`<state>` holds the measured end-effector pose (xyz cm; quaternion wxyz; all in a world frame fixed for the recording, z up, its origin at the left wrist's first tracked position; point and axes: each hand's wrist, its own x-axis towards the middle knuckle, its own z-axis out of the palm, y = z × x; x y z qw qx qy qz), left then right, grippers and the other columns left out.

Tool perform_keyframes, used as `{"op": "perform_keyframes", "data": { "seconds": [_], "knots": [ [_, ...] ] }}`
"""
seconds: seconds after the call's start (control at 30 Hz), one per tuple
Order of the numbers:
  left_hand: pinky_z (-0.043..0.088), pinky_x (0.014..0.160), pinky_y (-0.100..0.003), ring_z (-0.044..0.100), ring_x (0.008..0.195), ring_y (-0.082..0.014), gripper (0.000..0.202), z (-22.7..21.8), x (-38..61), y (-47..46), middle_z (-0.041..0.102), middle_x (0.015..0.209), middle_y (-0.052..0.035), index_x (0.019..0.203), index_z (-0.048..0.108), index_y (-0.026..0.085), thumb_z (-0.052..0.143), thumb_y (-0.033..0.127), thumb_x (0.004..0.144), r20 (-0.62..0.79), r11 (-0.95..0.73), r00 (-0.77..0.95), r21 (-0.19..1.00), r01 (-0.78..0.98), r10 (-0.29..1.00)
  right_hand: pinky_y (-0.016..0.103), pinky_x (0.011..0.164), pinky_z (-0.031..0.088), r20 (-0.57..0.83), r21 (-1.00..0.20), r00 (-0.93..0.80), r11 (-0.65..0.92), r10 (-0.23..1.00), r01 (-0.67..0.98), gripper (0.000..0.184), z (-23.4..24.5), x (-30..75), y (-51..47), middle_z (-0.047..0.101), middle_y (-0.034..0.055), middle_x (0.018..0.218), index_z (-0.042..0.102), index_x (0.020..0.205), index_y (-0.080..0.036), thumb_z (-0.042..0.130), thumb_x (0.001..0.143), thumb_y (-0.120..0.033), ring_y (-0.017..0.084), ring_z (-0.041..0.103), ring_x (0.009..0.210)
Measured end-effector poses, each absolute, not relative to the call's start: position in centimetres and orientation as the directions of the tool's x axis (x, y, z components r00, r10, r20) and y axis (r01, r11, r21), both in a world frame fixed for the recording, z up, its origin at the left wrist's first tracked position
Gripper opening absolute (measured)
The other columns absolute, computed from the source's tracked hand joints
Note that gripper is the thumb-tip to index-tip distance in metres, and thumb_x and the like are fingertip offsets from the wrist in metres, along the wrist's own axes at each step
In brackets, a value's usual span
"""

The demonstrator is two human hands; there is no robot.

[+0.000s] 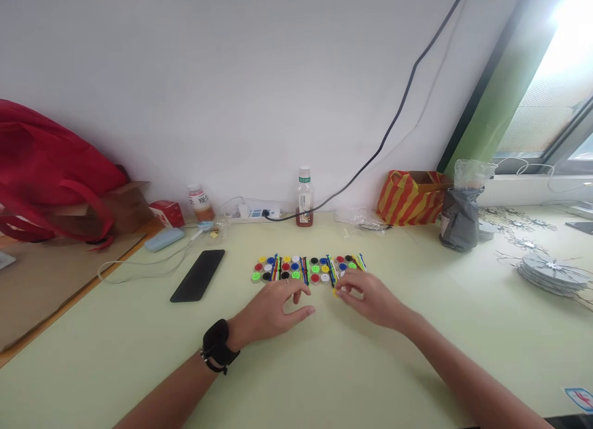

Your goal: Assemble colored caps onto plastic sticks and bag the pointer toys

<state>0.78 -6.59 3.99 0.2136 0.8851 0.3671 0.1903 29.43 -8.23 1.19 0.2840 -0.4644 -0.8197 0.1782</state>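
Note:
Several small round pieces with coloured tops [315,269] stand in rows on the pale green table, in red, yellow, blue, white, black and green. Between the groups lie bundles of thin coloured sticks [304,271]. My left hand [273,305] is just in front of the rows, thumb and fingers apart, with nothing in it. At the right part of the rows, my right hand [368,296] has its thumb and forefinger pinched together. A small yellow piece [335,292] shows at those fingertips; its full shape is hidden. The fingers cover some of the rightmost pieces.
A black phone [197,276] lies to the left, near a white cable and blue case [164,239]. Along the wall stand a drink bottle [304,197], a power strip [259,212] and a striped bag [407,197]. Stacked grey discs [551,274] sit at right.

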Motion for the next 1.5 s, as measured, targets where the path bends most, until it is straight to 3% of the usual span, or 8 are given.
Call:
{"op": "perform_keyframes", "data": {
  "seconds": [0.1, 0.2, 0.3, 0.4, 0.53, 1.13, 1.37, 1.5],
  "knots": [
    [0.047, 0.078, -0.031, 0.064, 0.090, -0.0217, 0.038, 4.2, 1.8, -7.1, 0.067, 0.100, -0.0022, 0.120, 0.065, 0.027, 0.071, 0.047, 0.089, 0.079, -0.641, 0.724, 0.536, 0.549, 0.685, 0.028, 0.070, 0.043, 0.277, -0.481, -0.504, 0.572, 0.818, 0.664, 0.012, 1.2, 26.5, -9.5, 0.068, 0.0027, 0.087, 0.068, 0.090, -0.023, 0.058, 0.097, -0.024, 0.018, 0.063, 0.078],
    [0.047, 0.078, -0.031, 0.064, 0.092, -0.0232, 0.033, 3.9, 2.8, -7.4, 0.066, 0.099, -0.0030, 0.116, 0.065, 0.026, 0.070, 0.044, 0.089, 0.037, -0.651, 0.752, 0.529, 0.545, 0.659, 0.028, 0.069, 0.043, 0.288, -0.499, -0.468, 0.548, 0.836, 0.672, 0.012, 1.3, 26.5, -9.5, 0.070, 0.0023, 0.088, 0.068, 0.091, -0.024, 0.058, 0.096, -0.027, 0.018, 0.063, 0.078],
    [0.046, 0.078, -0.032, 0.064, 0.088, -0.0226, 0.033, 3.2, 3.7, -7.6, 0.066, 0.096, -0.0024, 0.122, 0.065, 0.026, 0.066, 0.043, 0.093, 0.066, -0.652, 0.726, 0.501, 0.569, 0.685, 0.028, 0.067, 0.043, 0.326, -0.538, -0.238, 0.386, 0.915, 0.749, 0.013, 1.4, 29.3, -8.3, 0.071, 0.0028, 0.085, 0.067, 0.091, -0.023, 0.057, 0.095, -0.030, 0.018, 0.063, 0.076],
    [0.045, 0.076, -0.031, 0.062, 0.083, -0.0203, 0.024, 2.3, 3.9, -7.6, 0.065, 0.091, -0.0015, 0.116, 0.068, 0.026, 0.059, 0.039, 0.098, 0.118, -0.669, 0.716, 0.484, 0.564, 0.688, 0.028, 0.061, 0.039, 0.266, -0.458, 0.006, 0.121, 0.964, 0.881, 0.020, 0.9, 32.9, -6.7, 0.070, 0.0033, 0.076, 0.062, 0.078, -0.022, 0.062, 0.091, -0.037, 0.018, 0.061, 0.067],
    [0.045, 0.075, -0.029, 0.060, 0.081, -0.0186, 0.020, 1.6, 3.3, -7.4, 0.062, 0.084, -0.0010, 0.109, 0.071, 0.025, 0.059, 0.037, 0.100, 0.173, -0.686, 0.722, 0.515, 0.514, 0.670, 0.028, 0.056, 0.035, 0.124, -0.404, 0.106, -0.048, 0.987, 0.914, 0.027, -0.2, 35.3, -5.6, 0.071, 0.0044, 0.072, 0.061, 0.069, -0.022, 0.065, 0.087, -0.041, 0.018, 0.061, 0.064],
    [0.045, 0.071, -0.029, 0.059, 0.078, -0.0184, 0.021, 1.2, 3.0, -7.0, 0.062, 0.079, -0.0008, 0.108, 0.073, 0.024, 0.064, 0.039, 0.096, 0.207, -0.682, 0.716, 0.556, 0.475, 0.667, 0.027, 0.056, 0.035, 0.145, -0.459, 0.084, -0.008, 0.986, 0.888, 0.014, -1.0, 35.7, -5.5, 0.072, 0.0050, 0.073, 0.064, 0.068, -0.022, 0.063, 0.082, -0.024, 0.017, 0.062, 0.063],
    [0.046, 0.073, -0.030, 0.059, 0.077, -0.0173, 0.037, 1.0, 2.7, -6.9, 0.062, 0.086, 0.0001, 0.123, 0.067, 0.025, 0.073, 0.040, 0.090, 0.210, -0.658, 0.702, 0.597, 0.459, 0.681, 0.029, 0.056, 0.039, 0.210, -0.580, 0.102, 0.039, 0.972, 0.814, 0.022, 0.1, 36.0, -5.4, 0.070, 0.0049, 0.067, 0.064, 0.069, -0.022, 0.059, 0.085, -0.036, 0.018, 0.058, 0.060],
    [0.049, 0.082, -0.034, 0.061, 0.085, -0.0195, 0.048, 1.4, 2.8, -7.0, 0.063, 0.098, -0.0021, 0.127, 0.060, 0.026, 0.077, 0.044, 0.086, 0.274, -0.637, 0.623, 0.597, 0.487, 0.733, 0.030, 0.056, 0.045, 0.258, -0.761, 0.122, 0.123, 0.959, 0.637, 0.029, 0.9, 35.5, -5.6, 0.069, 0.0051, 0.068, 0.065, 0.076, -0.020, 0.063, 0.086, -0.048, 0.017, 0.057, 0.059]
  ]
}}
